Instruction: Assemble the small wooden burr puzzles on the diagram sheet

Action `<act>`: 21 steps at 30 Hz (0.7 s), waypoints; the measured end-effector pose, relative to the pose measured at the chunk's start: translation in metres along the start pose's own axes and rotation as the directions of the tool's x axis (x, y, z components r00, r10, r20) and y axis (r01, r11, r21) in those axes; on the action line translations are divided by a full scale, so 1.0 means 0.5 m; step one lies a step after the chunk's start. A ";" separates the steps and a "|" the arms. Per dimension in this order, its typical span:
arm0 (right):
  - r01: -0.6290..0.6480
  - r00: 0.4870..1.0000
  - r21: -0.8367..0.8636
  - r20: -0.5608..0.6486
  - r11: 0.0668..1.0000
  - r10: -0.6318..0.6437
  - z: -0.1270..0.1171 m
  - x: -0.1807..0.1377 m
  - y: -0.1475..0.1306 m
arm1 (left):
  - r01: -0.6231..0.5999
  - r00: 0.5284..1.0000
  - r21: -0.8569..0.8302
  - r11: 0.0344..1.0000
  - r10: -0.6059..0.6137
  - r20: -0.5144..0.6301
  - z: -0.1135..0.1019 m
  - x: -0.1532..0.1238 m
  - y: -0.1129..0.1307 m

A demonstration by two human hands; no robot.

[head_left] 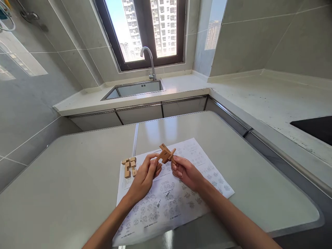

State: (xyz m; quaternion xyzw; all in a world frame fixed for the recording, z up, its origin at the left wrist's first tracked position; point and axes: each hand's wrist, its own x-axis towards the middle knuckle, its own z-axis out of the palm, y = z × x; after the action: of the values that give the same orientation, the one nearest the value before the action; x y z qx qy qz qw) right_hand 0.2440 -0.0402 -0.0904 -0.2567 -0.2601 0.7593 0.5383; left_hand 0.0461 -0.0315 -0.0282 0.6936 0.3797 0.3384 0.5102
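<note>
Item 1: small light-brown wooden puzzle assembly of crossed notched bars (166, 154). It is held in the air above the middle of the table, over the upper part of the printed sheet, and is tilted, with one bar pointing up and to the right. It is pinched from both sides: the lower left end is gripped between the thumb and fingertips of the left hand (145, 175), and the right end is gripped by the thumb and forefinger of the right hand (186, 172). The fingers of both hands are curled closed around the wood; most of the assembly stands clear above the fingertips.

Item 2: loose light-brown wooden notched puzzle pieces (129, 166), laid in a small cluster on the table, just left of the left hand and touching the left edge of the sheet. They are untouched by either hand.

Item 3: white paper instruction sheet printed with rows of small grey diagrams (166, 204), spread flat under both hands and forearms.

Item 4: pale grey-green smooth table (77, 180), bearing the sheet and pieces.

Item 5: stainless steel sink (135, 89) with curved chrome tap (149, 58), set in the white counter below a dark-framed window (147, 29), well apart from the hands.
</note>
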 end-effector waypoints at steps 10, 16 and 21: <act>0.021 1.000 0.034 0.004 0.999 -0.021 0.009 -0.002 -0.003 | 0.036 0.998 0.031 0.999 -0.034 -0.061 0.004 0.008 0.009; -0.022 0.999 0.036 0.028 0.999 0.021 0.005 -0.003 -0.001 | 0.005 0.994 -0.075 0.997 -0.013 -0.105 0.023 0.010 -0.002; -0.038 0.999 0.056 0.039 0.998 0.036 0.001 -0.004 0.001 | -0.031 0.982 -0.161 0.986 0.000 -0.190 0.037 0.013 -0.011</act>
State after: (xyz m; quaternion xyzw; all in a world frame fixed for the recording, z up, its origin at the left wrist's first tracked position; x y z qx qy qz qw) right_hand 0.2440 -0.0422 -0.0901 -0.2318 -0.2440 0.7810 0.5261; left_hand 0.0644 -0.0330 -0.0376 0.6172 0.3920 0.4366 0.5242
